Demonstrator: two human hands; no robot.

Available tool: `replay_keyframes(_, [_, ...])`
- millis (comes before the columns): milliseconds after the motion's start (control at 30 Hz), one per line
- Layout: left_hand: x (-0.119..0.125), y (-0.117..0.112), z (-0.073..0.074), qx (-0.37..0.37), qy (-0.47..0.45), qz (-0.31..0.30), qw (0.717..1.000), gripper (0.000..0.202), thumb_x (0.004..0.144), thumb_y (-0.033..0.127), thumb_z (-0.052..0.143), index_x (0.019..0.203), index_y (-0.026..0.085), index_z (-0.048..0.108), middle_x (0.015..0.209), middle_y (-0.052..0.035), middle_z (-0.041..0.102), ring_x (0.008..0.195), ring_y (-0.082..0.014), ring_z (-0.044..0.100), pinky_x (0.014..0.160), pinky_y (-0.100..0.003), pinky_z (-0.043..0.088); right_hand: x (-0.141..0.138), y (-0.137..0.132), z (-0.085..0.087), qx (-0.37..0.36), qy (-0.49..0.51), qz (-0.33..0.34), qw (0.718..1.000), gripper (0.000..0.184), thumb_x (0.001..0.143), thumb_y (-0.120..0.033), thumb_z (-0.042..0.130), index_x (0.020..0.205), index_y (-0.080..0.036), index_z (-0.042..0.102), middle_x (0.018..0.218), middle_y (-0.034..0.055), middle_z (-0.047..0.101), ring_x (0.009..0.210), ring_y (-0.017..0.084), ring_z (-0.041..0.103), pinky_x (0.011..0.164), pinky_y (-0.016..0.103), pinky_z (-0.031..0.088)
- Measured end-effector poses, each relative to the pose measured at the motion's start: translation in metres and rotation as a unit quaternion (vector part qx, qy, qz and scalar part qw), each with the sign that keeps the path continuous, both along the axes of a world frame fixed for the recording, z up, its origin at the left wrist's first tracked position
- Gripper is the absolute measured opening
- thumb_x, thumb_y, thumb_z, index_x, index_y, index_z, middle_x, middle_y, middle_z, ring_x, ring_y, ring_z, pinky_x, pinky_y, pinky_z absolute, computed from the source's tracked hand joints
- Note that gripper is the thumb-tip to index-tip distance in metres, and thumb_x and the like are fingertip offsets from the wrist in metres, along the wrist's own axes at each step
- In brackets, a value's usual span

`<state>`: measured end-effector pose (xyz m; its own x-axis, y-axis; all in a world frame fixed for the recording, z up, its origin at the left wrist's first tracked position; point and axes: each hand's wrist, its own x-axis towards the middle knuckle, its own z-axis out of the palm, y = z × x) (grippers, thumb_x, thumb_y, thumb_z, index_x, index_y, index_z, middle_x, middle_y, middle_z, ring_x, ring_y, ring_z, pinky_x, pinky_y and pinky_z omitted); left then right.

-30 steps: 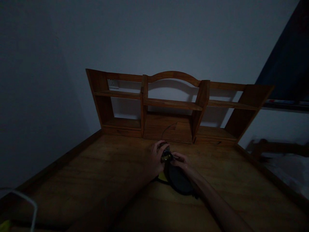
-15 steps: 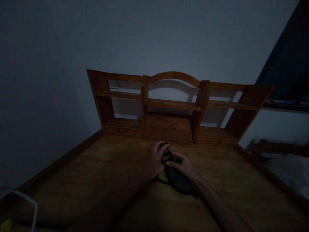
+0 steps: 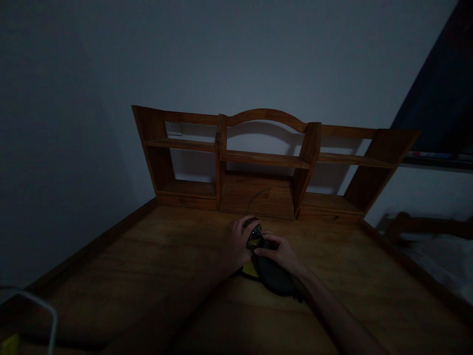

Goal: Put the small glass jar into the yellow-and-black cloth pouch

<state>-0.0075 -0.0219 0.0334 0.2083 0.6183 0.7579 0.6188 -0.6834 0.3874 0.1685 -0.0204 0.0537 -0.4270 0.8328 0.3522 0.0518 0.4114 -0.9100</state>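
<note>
In the middle of the desk, my left hand (image 3: 241, 245) curls its fingers round a dark, glossy, rounded object (image 3: 254, 237); the dim light hides its kind. My right hand (image 3: 280, 254) pinches the upper end of a flat black pouch-like item (image 3: 276, 277), thumb and fingers close together. A yellow patch (image 3: 250, 269) shows beside the black item, below my left hand. Both hands nearly meet, and the glossy object lies between them. From behind my left hand a thin dark curved strand (image 3: 254, 196) rises toward the shelf.
The wooden desk (image 3: 155, 266) reaches back to a wooden shelf unit (image 3: 264, 158) against the wall, with a socket (image 3: 173, 128) behind its left part. A pale cable (image 3: 40, 301) bends in at the lower left. Raised edges border the desk on both sides.
The glossy object and my fingers have shifted very slightly. Both hands keep the same hold, and the black item stays in place.
</note>
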Motion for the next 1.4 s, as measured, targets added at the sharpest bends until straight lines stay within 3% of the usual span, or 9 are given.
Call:
replay_keyframes(467, [0.001,0.000,0.001,-0.008,-0.009,0.013,1.000,0.067,0.074,0.012,0.066,0.135,0.025,0.045,0.136,-0.0099,0.046,0.125,-0.0269,0.047,0.106,-0.046,0.042,0.001,-0.002,0.000,0.034,-0.083,-0.038,0.995,0.030,0.074,-0.035,0.079,0.102,-0.023,0.074,0.100,0.0013,0.074,0.095,0.024,0.065,0.087,0.034,0.046])
replay_keyframes(633, [0.001,0.000,0.001,-0.015,-0.010,0.014,1.000,0.066,0.074,0.011,0.065,0.136,0.025,0.045,0.136,-0.0100,0.046,0.125,-0.0274,0.047,0.106,-0.047,0.042,0.002,0.000,-0.005,0.014,-0.090,-0.045,0.995,0.032,0.072,-0.034,0.080,0.102,-0.024,0.074,0.096,0.0005,0.073,0.089,0.023,0.065,0.082,0.032,0.047])
replay_keyframes(933, [0.002,0.000,0.001,-0.018,-0.018,0.011,1.000,0.071,0.071,0.009,0.066,0.137,0.027,0.044,0.136,-0.0093,0.044,0.125,-0.0276,0.045,0.106,-0.047,0.042,0.004,-0.002,0.000,-0.034,-0.049,0.001,0.998,0.032,0.074,-0.039,0.078,0.101,-0.022,0.073,0.094,0.0008,0.071,0.089,0.022,0.063,0.078,0.030,0.046])
replay_keyframes(1200, [0.002,-0.001,0.001,-0.019,-0.001,0.026,1.000,0.071,0.072,0.006,0.064,0.137,0.026,0.043,0.137,-0.0090,0.043,0.126,-0.0262,0.045,0.107,-0.046,0.042,0.006,-0.003,0.004,-0.067,-0.026,-0.003,0.997,0.029,0.074,-0.032,0.069,0.101,-0.022,0.073,0.101,0.0027,0.071,0.101,0.026,0.061,0.090,0.035,0.044])
replay_keyframes(1400, [-0.002,0.002,0.000,-0.003,0.030,0.017,0.999,0.071,0.074,0.006,0.061,0.139,0.027,0.041,0.139,-0.0100,0.041,0.128,-0.0274,0.043,0.106,-0.047,0.043,0.007,0.000,0.000,-0.078,-0.015,0.004,0.997,0.023,0.075,-0.028,0.068,0.096,-0.021,0.074,0.092,0.0015,0.071,0.089,0.023,0.062,0.079,0.030,0.044])
